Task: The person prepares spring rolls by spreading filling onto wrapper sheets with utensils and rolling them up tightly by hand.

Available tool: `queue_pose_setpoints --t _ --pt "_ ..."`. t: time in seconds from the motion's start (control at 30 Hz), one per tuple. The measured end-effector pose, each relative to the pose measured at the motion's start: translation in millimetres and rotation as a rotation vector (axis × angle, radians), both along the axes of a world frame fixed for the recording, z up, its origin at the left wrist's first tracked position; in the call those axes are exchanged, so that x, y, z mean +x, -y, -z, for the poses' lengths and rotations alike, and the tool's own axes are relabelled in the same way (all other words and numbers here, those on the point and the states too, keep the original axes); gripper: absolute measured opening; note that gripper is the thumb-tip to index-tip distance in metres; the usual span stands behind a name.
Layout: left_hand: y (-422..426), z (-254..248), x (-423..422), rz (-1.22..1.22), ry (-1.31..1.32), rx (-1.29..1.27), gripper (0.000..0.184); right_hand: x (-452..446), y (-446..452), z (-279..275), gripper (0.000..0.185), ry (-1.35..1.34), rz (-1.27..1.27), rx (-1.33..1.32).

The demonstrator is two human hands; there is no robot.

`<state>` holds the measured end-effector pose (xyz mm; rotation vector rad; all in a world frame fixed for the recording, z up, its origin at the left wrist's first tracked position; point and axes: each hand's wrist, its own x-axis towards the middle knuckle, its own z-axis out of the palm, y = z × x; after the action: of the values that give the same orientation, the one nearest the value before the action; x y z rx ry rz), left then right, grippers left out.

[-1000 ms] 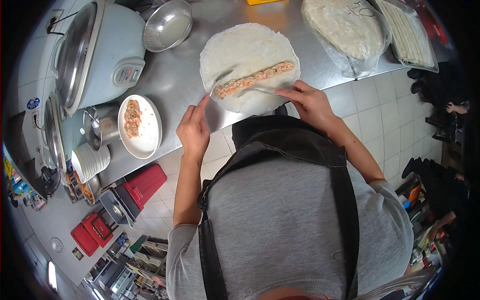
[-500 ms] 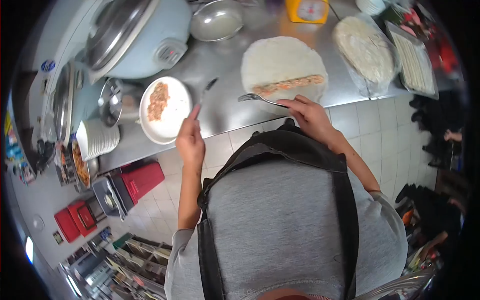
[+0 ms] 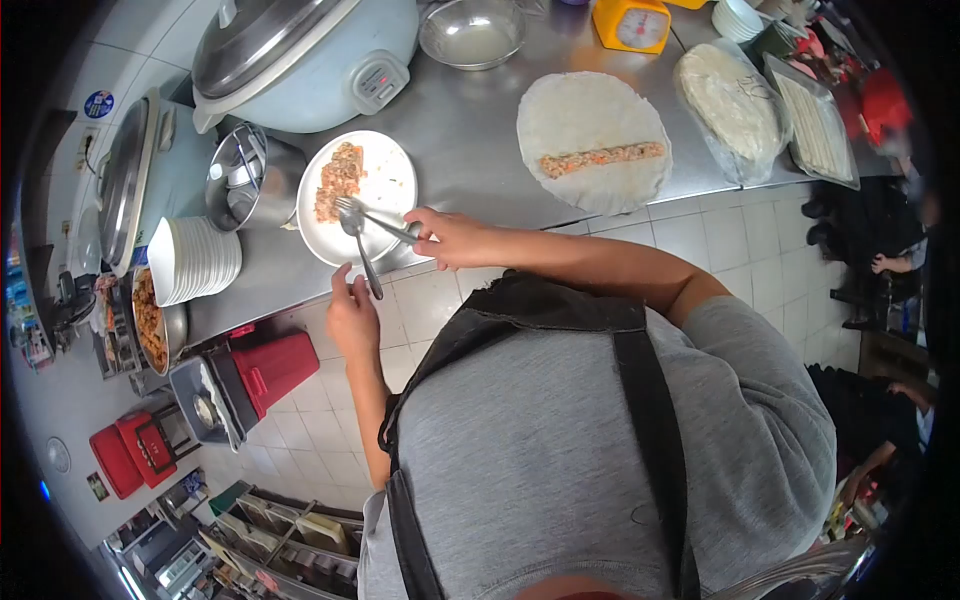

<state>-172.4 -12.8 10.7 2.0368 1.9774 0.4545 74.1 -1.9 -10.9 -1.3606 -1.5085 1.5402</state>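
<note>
My right hand grips a fork, whose tines rest over the white plate near the chopped filling. A spoon lies on the same plate beneath the fork's head, its handle sticking out past the near rim. Just below that handle is my left hand, fingers apart and apparently holding nothing. Off to the right, a round sheet of dough carries a strip of filling across its lower half.
Stacked white dishes, a metal pot and a large rice cooker stand on the left. A steel bowl and yellow scale sit behind. Bagged dough sheets and a tray of rolls lie right.
My right hand has swung left with the fork from the dough sheet to the plate. My left hand has let go of the spoon, which lies on the plate.
</note>
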Motion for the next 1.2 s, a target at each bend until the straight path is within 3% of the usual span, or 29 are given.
queue_pose_setpoints --t 0.07,0.13,0.27,0.33,0.43,0.5,0.57,0.67,0.83,0.93,1.07,1.13,1.2 --pt "0 -2 -12 0.029 -0.021 0.095 0.024 18 20 4 0.048 0.190 0.055 0.269" --pt "-6 -9 -19 0.059 -0.028 0.184 0.022 57 43 -4 0.038 0.163 0.202 0.276" --pt "-37 -36 9 0.267 0.042 0.351 0.024 158 98 -2 0.026 0.278 0.831 0.301" --pt "-57 -58 55 0.440 0.042 0.432 0.023 223 127 39 0.028 0.714 1.037 0.472" --pt "-88 -78 149 0.771 0.042 0.524 0.024 267 147 57 0.030 1.043 1.199 0.437" --pt "-115 -83 210 0.853 0.033 0.580 0.028 276 145 60 0.028 1.029 1.139 0.383" --pt "-159 -78 262 0.857 -0.161 0.530 0.034 282 143 61 0.025 1.008 1.104 0.368" --pt "-238 -36 315 0.870 -0.394 0.453 0.038 287 137 65 0.016 0.965 1.105 0.396" --pt "-302 12 352 0.876 -0.700 0.260 0.042 291 138 55 0.014 0.817 1.064 0.377" --pt "-304 -3 353 0.950 -0.810 0.031 0.045 294 139 53 0.013 0.771 1.056 0.347" --pt "-272 -53 353 0.967 -0.446 0.327 0.056 296 136 48 0.012 0.874 1.075 0.363" --pt "-209 -77 378 1.156 -0.256 0.360 0.055 298 139 48 0.012 0.874 1.077 0.366" --pt "-158 -67 408 1.408 -0.127 0.255 0.058 302 136 49 0.011 0.870 1.077 0.376"
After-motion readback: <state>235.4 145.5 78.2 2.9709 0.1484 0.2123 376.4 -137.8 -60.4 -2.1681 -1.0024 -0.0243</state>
